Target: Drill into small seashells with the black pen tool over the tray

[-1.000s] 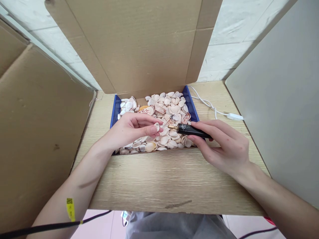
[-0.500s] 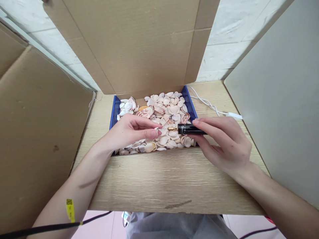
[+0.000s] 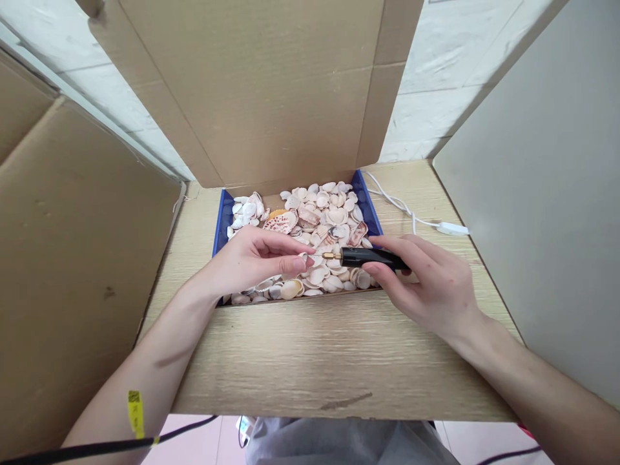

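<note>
My left hand (image 3: 264,258) pinches a small pale shell (image 3: 304,258) between thumb and fingertips, above the shells in the box. My right hand (image 3: 421,278) is closed on a black pen-like drill (image 3: 368,257), held almost level. Its brass chuck (image 3: 332,256) faces left, and a thin bit reaches toward the small shell; whether the tip touches it is too small to tell. Below both hands, many white and pinkish shells (image 3: 334,216) fill a cardboard box with blue sides (image 3: 223,216). A red-speckled shell (image 3: 279,223) lies at the box's left.
The box's cardboard lid (image 3: 271,90) stands up behind it. A white cable with a switch (image 3: 452,228) lies right of the box on the wooden table (image 3: 300,355). Cardboard (image 3: 82,258) stands at the left and a grey panel (image 3: 542,194) at the right.
The drill has shifted slightly left and rolled in my right hand, its printed label no longer facing up. My left hand stays nearly in place with the shell.
</note>
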`<state>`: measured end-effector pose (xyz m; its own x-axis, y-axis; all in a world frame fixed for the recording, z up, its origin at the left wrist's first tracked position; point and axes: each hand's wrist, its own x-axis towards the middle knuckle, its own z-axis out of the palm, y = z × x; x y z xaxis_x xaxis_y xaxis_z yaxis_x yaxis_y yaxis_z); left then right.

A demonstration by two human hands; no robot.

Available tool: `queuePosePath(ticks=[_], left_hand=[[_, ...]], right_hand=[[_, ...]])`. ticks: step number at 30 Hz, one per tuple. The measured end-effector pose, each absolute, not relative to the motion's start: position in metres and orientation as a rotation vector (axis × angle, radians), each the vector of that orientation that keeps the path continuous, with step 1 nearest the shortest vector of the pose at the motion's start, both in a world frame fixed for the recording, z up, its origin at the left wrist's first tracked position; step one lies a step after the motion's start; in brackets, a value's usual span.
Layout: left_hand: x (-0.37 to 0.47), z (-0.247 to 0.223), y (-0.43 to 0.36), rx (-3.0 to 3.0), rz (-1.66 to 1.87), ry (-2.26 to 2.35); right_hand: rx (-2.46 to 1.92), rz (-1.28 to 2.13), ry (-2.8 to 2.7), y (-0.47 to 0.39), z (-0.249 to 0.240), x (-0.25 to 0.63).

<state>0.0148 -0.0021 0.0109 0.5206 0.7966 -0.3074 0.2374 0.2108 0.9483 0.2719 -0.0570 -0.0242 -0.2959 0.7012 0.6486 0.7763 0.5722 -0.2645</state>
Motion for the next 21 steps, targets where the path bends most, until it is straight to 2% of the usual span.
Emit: queuePosePath(ticks=[21], left_hand=[[0.0161,0.0093,-0.0017,1.383,0.545,0.998]], right_hand=[[-1.082,-0.155,-1.996,-0.0566,-0.0222,0.2724]])
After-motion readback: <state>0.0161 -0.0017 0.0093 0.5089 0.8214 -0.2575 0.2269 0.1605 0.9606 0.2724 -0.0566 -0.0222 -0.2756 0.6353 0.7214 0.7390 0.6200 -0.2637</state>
